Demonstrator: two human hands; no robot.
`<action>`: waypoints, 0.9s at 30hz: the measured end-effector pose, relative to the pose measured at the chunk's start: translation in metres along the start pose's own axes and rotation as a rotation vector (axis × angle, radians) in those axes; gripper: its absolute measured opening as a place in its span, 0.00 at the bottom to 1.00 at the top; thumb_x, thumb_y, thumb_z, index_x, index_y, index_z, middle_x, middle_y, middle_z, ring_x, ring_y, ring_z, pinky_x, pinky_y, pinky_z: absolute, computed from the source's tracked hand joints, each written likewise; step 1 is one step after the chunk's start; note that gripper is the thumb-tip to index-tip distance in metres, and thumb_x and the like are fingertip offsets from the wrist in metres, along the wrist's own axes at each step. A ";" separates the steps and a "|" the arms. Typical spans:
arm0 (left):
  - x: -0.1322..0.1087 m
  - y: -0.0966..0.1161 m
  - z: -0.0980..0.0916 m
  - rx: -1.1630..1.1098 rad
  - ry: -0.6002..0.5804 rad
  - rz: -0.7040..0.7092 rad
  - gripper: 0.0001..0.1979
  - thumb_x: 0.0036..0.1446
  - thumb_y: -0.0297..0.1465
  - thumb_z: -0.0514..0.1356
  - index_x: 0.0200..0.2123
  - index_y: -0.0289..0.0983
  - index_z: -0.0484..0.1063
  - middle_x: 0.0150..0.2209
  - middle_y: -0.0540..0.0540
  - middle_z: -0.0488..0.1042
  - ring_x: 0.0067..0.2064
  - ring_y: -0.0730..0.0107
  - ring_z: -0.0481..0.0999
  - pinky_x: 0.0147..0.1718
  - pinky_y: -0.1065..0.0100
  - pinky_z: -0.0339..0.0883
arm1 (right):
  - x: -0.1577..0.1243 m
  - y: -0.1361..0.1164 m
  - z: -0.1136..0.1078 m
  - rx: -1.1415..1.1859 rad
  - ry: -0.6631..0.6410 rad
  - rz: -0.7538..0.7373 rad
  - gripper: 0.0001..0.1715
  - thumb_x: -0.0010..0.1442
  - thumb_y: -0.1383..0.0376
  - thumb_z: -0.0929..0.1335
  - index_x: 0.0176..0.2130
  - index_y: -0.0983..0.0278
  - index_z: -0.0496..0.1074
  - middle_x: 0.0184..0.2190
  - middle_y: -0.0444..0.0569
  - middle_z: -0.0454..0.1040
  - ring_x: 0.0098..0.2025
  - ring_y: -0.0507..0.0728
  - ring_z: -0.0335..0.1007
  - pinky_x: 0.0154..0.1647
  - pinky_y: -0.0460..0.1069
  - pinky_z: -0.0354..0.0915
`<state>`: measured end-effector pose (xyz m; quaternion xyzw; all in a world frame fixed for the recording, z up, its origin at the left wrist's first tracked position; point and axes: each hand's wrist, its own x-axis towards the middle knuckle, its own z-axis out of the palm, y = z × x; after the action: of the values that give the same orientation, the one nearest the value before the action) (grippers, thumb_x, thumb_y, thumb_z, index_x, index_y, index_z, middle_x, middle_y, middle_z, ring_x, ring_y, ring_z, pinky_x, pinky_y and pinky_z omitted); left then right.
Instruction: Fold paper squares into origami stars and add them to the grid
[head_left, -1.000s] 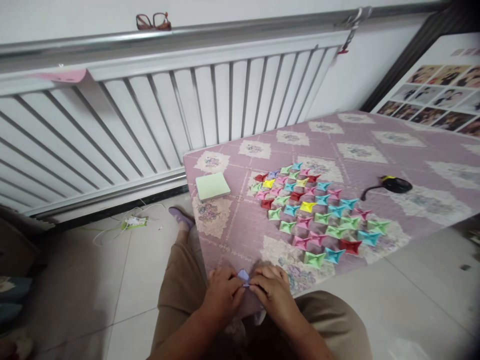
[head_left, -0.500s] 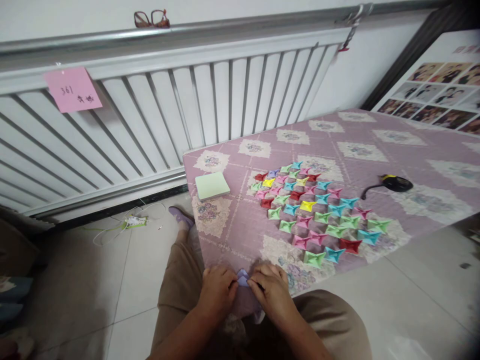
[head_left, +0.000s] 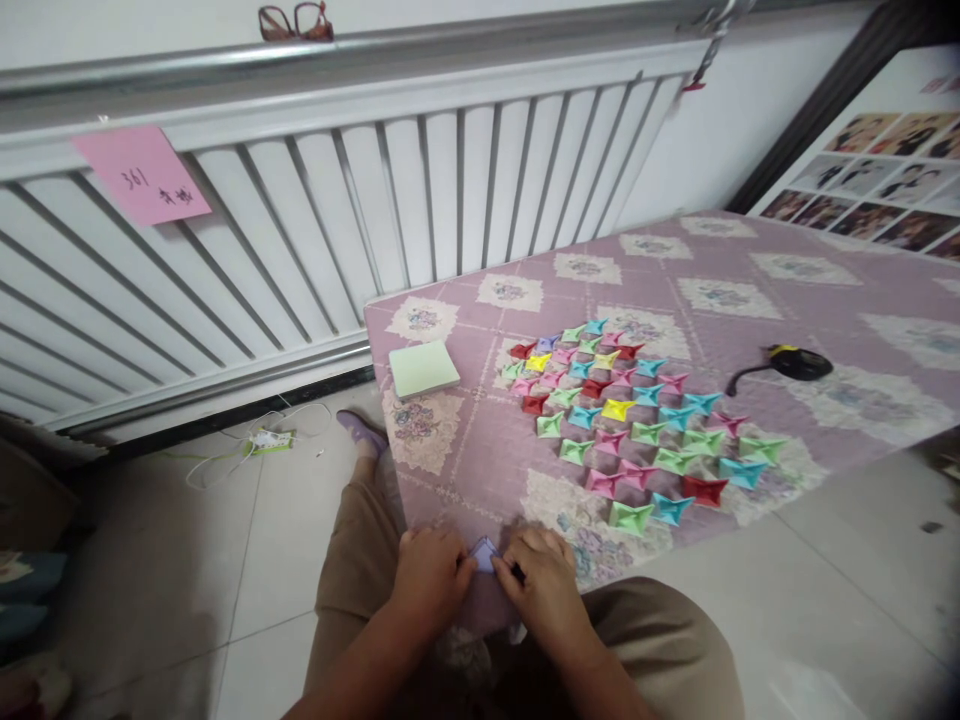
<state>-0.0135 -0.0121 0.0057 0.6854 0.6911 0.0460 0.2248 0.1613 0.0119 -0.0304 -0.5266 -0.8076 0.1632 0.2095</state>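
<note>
In the head view, the left hand [head_left: 433, 575] and the right hand [head_left: 541, 572] meet at the near corner of a table [head_left: 472, 465] covered with a mauve floral cloth. Between them lies a small folded piece of purple paper [head_left: 484, 556], its pointed end facing away from the person. The left hand's thumb and fingertips pinch its left edge, and the right hand's do the same at its right edge; the other fingers are curled, partly hidden. Beyond the right hand, many folded paper shapes [head_left: 617, 410] in green, blue, pink, red and yellow stand in slanting rows, apart from the purple piece. A stack of pale green paper [head_left: 424, 369] sits near the table's left edge, and a black object with a cord-like tail [head_left: 804, 364] lies to the right of the rows. Behind the table is a white radiator [head_left: 435, 200] with a pink note [head_left: 142, 178] on it; glasses [head_left: 295, 22] rest above, by a metal pipe [head_left: 450, 48]. A power strip [head_left: 271, 441] lies on the floor at left.
</note>
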 end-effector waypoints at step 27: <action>0.013 -0.023 0.007 0.204 0.042 0.611 0.06 0.63 0.31 0.55 0.42 0.40 0.70 0.44 0.47 0.71 0.46 0.65 0.67 0.44 0.64 0.58 | 0.000 -0.004 0.002 -0.025 -0.010 0.013 0.06 0.57 0.65 0.67 0.28 0.59 0.67 0.30 0.43 0.70 0.37 0.57 0.62 0.45 0.55 0.53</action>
<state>-0.0317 -0.0022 -0.0124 0.8791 0.4588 0.0561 0.1167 0.1576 0.0101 -0.0300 -0.5335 -0.8072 0.1570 0.1979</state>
